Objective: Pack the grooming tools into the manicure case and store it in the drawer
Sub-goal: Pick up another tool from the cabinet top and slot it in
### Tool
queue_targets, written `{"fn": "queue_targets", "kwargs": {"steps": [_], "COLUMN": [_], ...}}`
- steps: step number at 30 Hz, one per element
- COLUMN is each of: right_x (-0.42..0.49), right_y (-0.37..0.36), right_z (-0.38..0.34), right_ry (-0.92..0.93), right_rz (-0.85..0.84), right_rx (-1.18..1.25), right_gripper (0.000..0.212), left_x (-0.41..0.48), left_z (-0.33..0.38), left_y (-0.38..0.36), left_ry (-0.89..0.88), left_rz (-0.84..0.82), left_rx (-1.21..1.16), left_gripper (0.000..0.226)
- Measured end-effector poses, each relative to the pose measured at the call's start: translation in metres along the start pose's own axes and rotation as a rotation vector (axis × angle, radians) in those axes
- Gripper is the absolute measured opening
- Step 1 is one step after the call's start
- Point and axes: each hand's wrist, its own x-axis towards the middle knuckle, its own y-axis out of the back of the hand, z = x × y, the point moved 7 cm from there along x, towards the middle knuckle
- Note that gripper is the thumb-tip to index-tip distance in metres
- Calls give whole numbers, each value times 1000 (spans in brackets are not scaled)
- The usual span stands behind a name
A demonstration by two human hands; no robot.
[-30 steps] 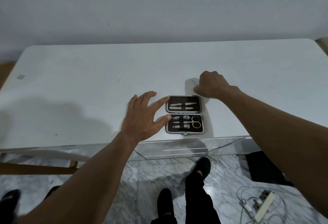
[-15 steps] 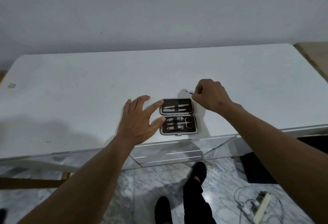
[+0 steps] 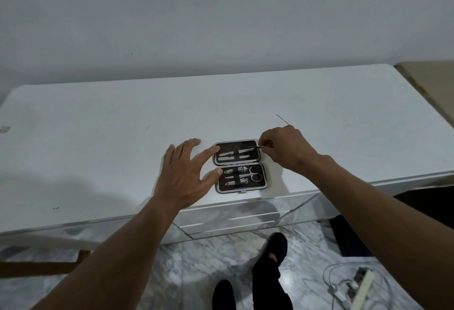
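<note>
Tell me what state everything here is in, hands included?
Case, open, lying flat on the table.
Thin tool, pinched by the right hand, over the case's far half.
Scissors, strapped in the near half.
Left hand, spread, fingertips at the case's left edge.
Drawer, closed.

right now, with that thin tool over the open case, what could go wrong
The right hand only pinches the thin tool, so it could slip before reaching the strap. The manicure case lies near the table front edge, steadied only by the left hand; a push might slide it off. The slim tool lying beyond could be forgotten.
</note>
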Motion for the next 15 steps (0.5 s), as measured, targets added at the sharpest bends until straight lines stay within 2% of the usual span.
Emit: {"fn": "queue_targets", "kwargs": {"steps": [10, 15], "right_x": [14, 15], "right_y": [-2, -4], "right_z": [-14, -21], "right_ry": [123, 144], "right_rz": [-69, -55], "right_rx": [-152, -203], "right_gripper": [29, 26], "left_x": [1, 0], "left_z": [0, -1], "left_y": [1, 2], "left_ry": [11, 19], "left_rz": [4, 8], "left_rx": [-48, -63], "left_gripper": [61, 60]}}
